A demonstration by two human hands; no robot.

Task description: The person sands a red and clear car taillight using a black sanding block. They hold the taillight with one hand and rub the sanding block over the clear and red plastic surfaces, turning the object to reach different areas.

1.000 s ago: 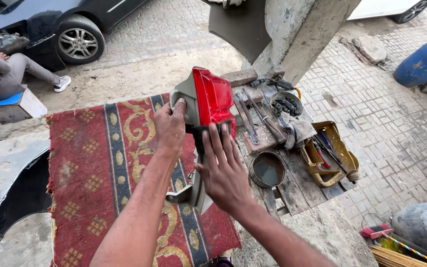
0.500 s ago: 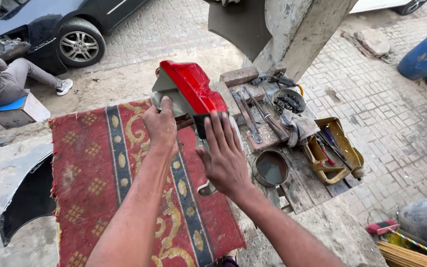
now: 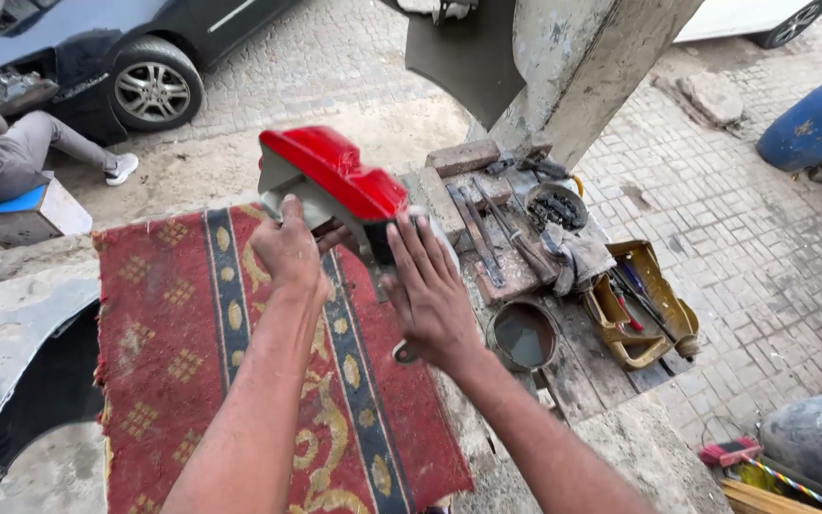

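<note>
Fingers (image 3: 289,221) of the left hand (image 3: 289,255) curl around the grey underside of a red plastic car tail-light unit with a grey housing (image 3: 333,179), gripping it from the left, while the fingers (image 3: 420,249) of the right hand (image 3: 430,295) lie spread and flat against its right end, pressing rather than clasping. Between the two hands the lamp is held tilted, red lens up, just above the far edge of a worn red patterned rug with blue and gold bands (image 3: 183,352) that covers the concrete counter (image 3: 639,447). Right of the rug, a weathered wooden board (image 3: 573,357) carries a round dark tin of murky liquid (image 3: 522,335), rusty long metal tools (image 3: 487,233), a crumpled grey rag (image 3: 582,255) and a yellow cut-open plastic can holding hand tools (image 3: 641,306). A dark curved car body panel (image 3: 45,390) lies at the counter's left edge. Farther off, a person in grey clothes sits on a blue-topped box (image 3: 21,211) beside a dark car (image 3: 145,57) on the paved ground, and a blue drum (image 3: 815,119) stands at the right
</note>
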